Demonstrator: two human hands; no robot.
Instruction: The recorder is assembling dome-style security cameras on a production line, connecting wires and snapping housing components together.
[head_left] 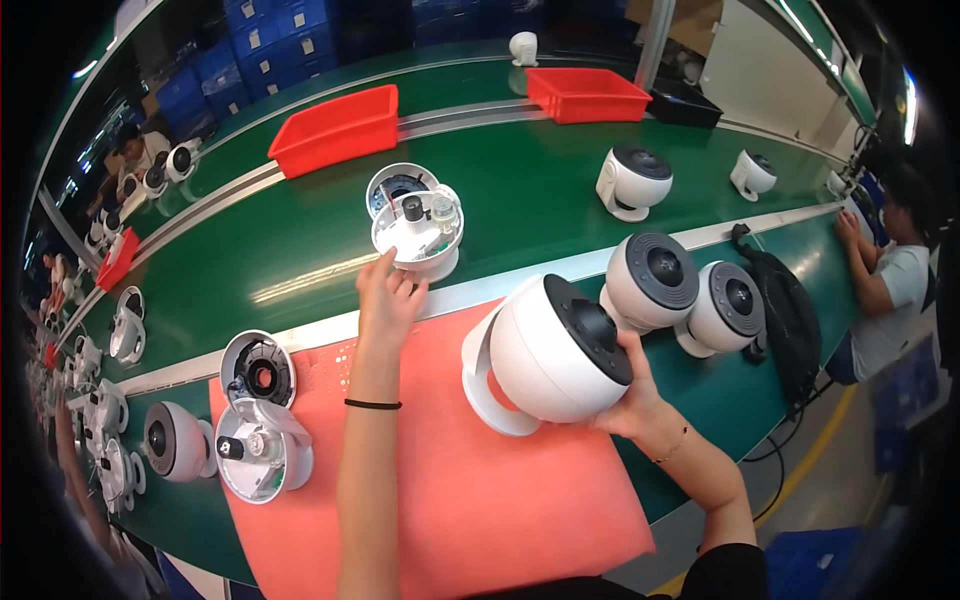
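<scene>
White camera unit (545, 355), just lower right of centre, sits in a one-sided grip of the right hand (634, 396); should that slacken, it might knock the neighbouring unit (640, 283). The left hand (387, 302), fingers loosely spread, meets the opened unit (425, 250) above; a nudge could disturb its bare innards.

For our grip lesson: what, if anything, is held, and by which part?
Right hand: a closed device, held by the right side of its round body. Left hand: fingers at the near side of an open device; grip unclear.
</scene>
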